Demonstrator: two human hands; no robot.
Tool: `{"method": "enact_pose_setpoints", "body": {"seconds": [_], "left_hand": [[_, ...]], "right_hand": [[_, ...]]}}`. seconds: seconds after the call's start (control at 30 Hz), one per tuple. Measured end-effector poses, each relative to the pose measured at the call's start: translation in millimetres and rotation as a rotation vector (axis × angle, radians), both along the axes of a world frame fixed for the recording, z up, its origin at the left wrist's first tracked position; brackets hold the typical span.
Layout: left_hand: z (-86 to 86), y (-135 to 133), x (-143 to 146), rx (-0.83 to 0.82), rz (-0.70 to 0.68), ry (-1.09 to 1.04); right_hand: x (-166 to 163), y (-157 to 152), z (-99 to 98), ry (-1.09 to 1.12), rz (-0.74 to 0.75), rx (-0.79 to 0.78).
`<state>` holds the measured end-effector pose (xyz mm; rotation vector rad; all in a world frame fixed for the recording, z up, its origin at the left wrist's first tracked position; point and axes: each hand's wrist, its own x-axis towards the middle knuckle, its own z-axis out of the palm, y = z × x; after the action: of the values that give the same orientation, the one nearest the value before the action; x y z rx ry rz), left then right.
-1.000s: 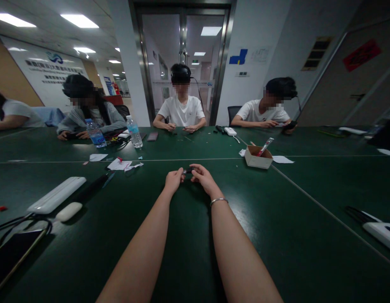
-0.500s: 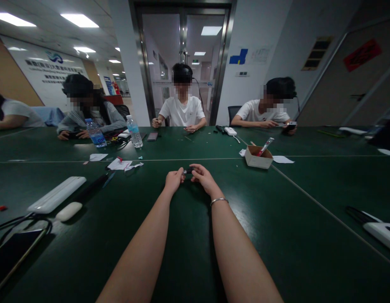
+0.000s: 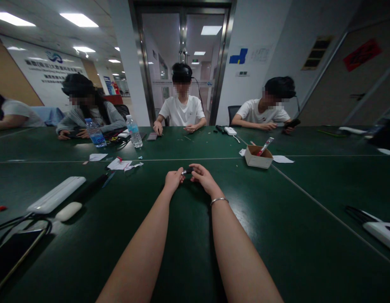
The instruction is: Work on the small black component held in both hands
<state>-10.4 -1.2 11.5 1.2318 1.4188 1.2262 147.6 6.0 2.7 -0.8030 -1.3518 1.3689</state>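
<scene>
A small dark, stick-like object with a shiny metal end point(image 3: 189, 170) spans the gap between my two hands, just above the green table point(image 3: 188, 235). Its exact kind is too small to make out. My left hand point(image 3: 174, 181) pinches the metal end between thumb and fingers. On the other side, my right hand point(image 3: 201, 177) has its thumb and fingers closed on the dark end, with a bracelet point(image 3: 219, 200) at the wrist. Parts of the object are hidden by my fingers.
Left of my arms lie a phone point(image 3: 16, 256), a white power bank point(image 3: 57, 194), a white oval case point(image 3: 69, 211) and paper scraps point(image 3: 119, 164). Ahead to the right stands a small box point(image 3: 258, 159). Two bottles point(image 3: 134, 132) stand farther back. Several people point(image 3: 182, 109) sit across the table.
My hands and the object they hold stay almost still. Across the table, the middle person's hand has lowered to the tabletop, and the right person's handheld device has tilted.
</scene>
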Motion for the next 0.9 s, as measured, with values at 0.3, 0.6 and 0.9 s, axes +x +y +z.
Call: {"method": "enact_pose_setpoints", "body": {"seconds": [0.3,0.6,0.9], "left_hand": [[-6.0,3,-5,-0.008,-0.039,-0.011],[-9.6,4,-4,0.014,-0.062,-0.058],[-7.0,6,-2,0.039,-0.07,-0.157]], "right_hand": [[1,0,-0.1,0.012,0.017,-0.005],[-1,-1,2.2,0.019,-0.024,-0.017],[-1,1,0.2,0.024,-0.066,-0.039]]}}
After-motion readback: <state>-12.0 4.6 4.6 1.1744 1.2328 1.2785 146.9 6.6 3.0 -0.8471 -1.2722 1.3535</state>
